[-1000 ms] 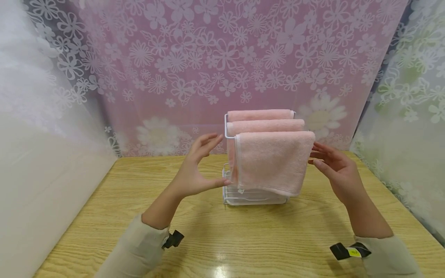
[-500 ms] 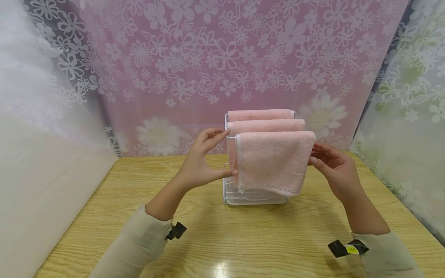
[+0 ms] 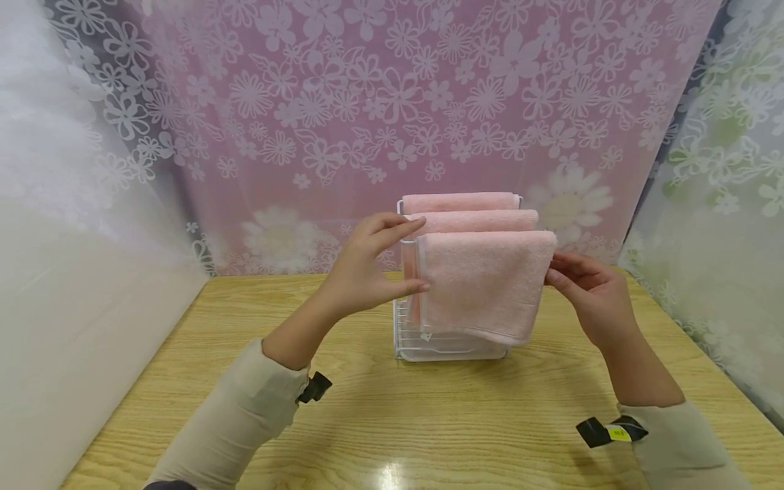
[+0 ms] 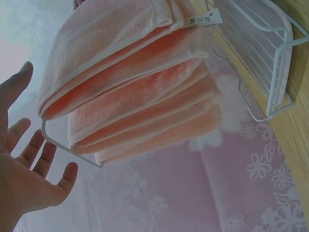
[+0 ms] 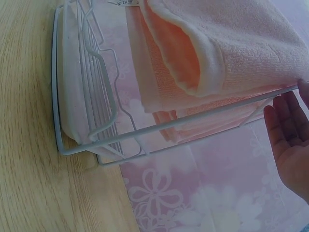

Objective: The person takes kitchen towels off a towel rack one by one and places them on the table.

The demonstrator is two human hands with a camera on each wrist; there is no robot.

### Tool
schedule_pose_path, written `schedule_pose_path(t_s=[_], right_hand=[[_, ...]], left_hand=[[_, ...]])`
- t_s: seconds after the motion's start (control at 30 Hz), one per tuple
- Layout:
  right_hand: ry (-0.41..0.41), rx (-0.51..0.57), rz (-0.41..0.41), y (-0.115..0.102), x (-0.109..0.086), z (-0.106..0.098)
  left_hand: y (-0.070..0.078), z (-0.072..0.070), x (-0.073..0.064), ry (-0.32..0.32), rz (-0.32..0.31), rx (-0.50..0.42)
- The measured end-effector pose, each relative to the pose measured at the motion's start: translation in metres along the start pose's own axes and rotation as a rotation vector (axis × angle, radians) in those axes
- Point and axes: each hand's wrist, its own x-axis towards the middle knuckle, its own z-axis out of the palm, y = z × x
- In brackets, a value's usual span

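Three folded pink towels hang in a row on a white wire rack (image 3: 452,352), the front towel (image 3: 484,286) nearest me. My left hand (image 3: 361,269) is at the left side of that towel, thumb and fingers spread apart. In the left wrist view its fingers (image 4: 44,159) are straight, near the rack's top wire, holding nothing. At the right side, my right hand (image 3: 597,296) has its thumb by the towel's edge. In the right wrist view, the thumb covers the end of the rack's side wire (image 5: 203,113) with the fingers (image 5: 285,125) behind it, gripping the rack.
A white tray (image 5: 70,77) forms the rack's base on the wooden table (image 3: 245,395). Flowered curtains close off the back (image 3: 343,122) and the sides. A small tag (image 4: 203,19) sticks out from the front towel's lower corner.
My left hand has moved right and up, from beside the rack to the front towel's left edge. My right thumb has closed in slightly toward the towel's edge. The towels hang as before.
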Motion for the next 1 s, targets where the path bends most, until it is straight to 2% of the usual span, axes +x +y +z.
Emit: schedule_pose_path(t_s=[0.23,0.43,0.6,0.77,0.9,1.0], right_hand=[[-0.016,0.066,-0.011,-0.001,0.003,0.001],[-0.050,0.130,-0.029,0.000,0.006,0.001],[-0.062,0.121,-0.028,0.001,0.009,0.002],[-0.063,0.141,-0.014,0.000,0.011,0.003],[-0.027,0.102,0.021,-0.003,0.013,0.003],[-0.007,0.066,0.040,-0.007,0.014,0.004]], left_hand=[[0.003,-0.003,0.009,-0.063,-0.001,0.030],[0.007,-0.003,0.018,-0.101,0.032,0.047],[0.009,-0.003,0.025,-0.103,0.059,0.046],[0.013,-0.004,0.033,-0.120,0.028,0.021],[0.016,-0.005,0.038,-0.147,0.007,0.032],[0.019,-0.006,0.042,-0.166,0.015,0.041]])
